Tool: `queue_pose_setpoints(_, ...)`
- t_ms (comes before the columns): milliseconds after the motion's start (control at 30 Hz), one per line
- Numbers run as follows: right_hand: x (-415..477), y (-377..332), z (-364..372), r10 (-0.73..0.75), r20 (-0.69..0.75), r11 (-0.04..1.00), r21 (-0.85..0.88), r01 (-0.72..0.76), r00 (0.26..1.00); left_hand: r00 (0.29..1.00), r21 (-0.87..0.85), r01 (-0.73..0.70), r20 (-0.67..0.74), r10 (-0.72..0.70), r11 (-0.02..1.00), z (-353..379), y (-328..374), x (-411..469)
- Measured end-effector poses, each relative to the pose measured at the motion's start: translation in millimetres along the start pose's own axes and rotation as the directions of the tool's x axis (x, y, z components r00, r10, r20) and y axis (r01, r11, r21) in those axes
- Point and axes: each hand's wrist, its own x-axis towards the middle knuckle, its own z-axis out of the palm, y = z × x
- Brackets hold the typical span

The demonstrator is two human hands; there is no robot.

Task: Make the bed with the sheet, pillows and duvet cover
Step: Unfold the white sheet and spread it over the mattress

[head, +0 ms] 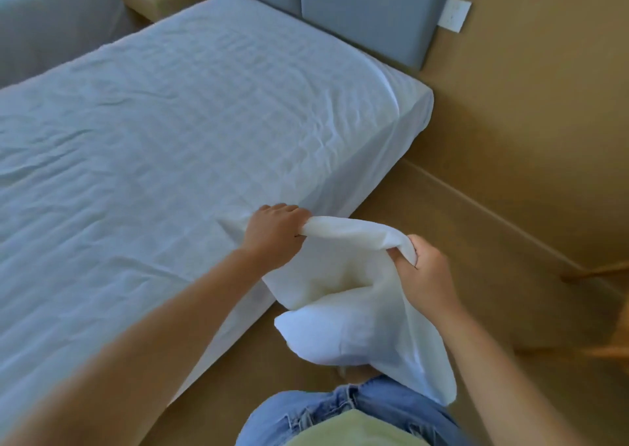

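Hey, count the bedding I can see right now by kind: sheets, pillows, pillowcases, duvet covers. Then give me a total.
Sheets: 1, the sheet
Pillows: 1, the pillow
Pillowcases: 1, the pillowcase, gripped by the left hand and the right hand
Duvet covers: 0 in view
Total: 3

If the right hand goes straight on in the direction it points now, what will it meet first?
Most likely the sheeted side of the bed. The right hand, with the pillowcase rim in its grip, points along its forearm toward that edge. Height is unclear; it might pass over the top.
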Motion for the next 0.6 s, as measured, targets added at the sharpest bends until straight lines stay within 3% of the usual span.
queue_pose_setpoints(200, 182.6, -54.4, -19.5, -0.075, 0.045, 0.997, -0.032, 0.077, 0.996, 0.994, -0.052, 0.097, -0.048, -0.1, 0.994, -31.2, -34.2, 175.1)
queue_pose_setpoints(400, 356.9, -128.0, -36.5, -0.274, 0.001, 0.95, -0.155, 0.27, 0.962, 0.988, -0.038, -0.014, -0.157, 0.008, 0.999, -84.7, -73.5, 368.5)
queue_pose_setpoints(600, 501.2, -180.2, -45.3, -0.254, -0.065, 0.937, -0.264, 0.229, 0.965, 0.977, 0.014, -0.086, -0.193, 0.087, 0.996, -123.8, -109.1, 532.2)
